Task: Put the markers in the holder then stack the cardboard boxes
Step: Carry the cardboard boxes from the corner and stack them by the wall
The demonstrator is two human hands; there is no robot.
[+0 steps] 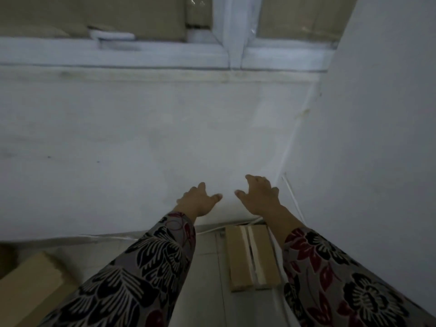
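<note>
A narrow cardboard box (253,254) with a taped seam lies on the floor in the room's corner, below and between my forearms. A second cardboard box (30,286) sits at the lower left, partly cut off by the frame edge. My left hand (197,201) and my right hand (258,194) are both stretched out in front of the white wall, above the narrow box, fingers spread and holding nothing. Neither hand touches a box. Markers and a holder are not in view.
A white wall (141,142) faces me, with a window frame (233,50) and handle (111,35) above it. Another wall (377,138) closes the right side. A thin white cable (292,197) runs down the corner to the floor (203,279).
</note>
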